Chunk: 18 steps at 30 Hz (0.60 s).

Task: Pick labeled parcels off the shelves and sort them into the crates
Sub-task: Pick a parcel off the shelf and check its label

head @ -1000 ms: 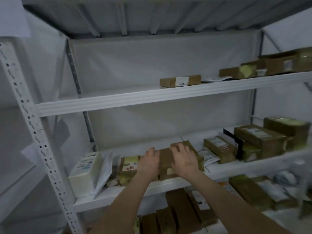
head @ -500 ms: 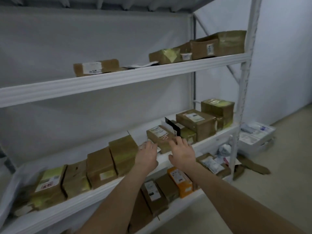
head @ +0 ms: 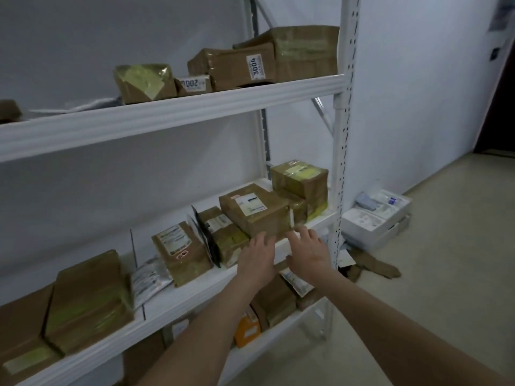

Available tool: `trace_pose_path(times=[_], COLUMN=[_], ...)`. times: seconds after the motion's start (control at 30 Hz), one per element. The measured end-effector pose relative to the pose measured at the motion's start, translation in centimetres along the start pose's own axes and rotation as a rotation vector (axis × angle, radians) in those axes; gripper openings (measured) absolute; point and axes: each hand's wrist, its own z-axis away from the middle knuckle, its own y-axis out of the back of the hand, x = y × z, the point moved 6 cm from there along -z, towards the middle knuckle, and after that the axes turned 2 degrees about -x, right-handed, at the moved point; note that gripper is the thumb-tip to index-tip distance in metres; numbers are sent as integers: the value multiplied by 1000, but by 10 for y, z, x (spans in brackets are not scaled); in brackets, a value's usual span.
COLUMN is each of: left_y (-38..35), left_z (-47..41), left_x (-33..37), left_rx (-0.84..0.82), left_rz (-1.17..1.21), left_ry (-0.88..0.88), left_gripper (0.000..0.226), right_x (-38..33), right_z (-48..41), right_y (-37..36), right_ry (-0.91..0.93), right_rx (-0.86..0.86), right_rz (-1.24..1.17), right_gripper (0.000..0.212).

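Just beyond the left hand (head: 257, 260) and right hand (head: 309, 252), the parcel (head: 255, 218) is matt brown cardboard under glossy tape, with a smooth paper label (head: 250, 204). The shelf (head: 195, 296) beneath them is smooth white-painted metal; a plastic mailer (head: 149, 277) further left shines.

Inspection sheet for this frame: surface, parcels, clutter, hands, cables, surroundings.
Surface: white middle shelf, crowded with parcels.
Job's things: labeled brown parcel on the middle shelf; parcel 3004 and parcel 3002 on the upper shelf; no crates seen.
Clutter: flattened cardboard and white boxes on the floor beside the rack.
Grippers: left hand and right hand both open, at the labeled brown parcel's front edge; contact unclear.
Cables: nothing seen.
Surroundings: pale wall, dark doorway at far right.
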Motion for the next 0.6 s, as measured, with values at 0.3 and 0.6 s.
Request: trace_pose_path(times=[0.3, 0.6], left_y=[-8, -33], left_z=[-135, -225], left_x=[19, 36], left_rx=[125, 86], left_rz=[84, -22], left_ry=[-34, -105], left_gripper=[70, 55], right_x=[79, 128], right_z=[-101, -202], right_y=[-3, -14], right_ry=[-47, -60], right_rx=[50, 76], right_rz=[-7, 20], right_gripper=[61, 74])
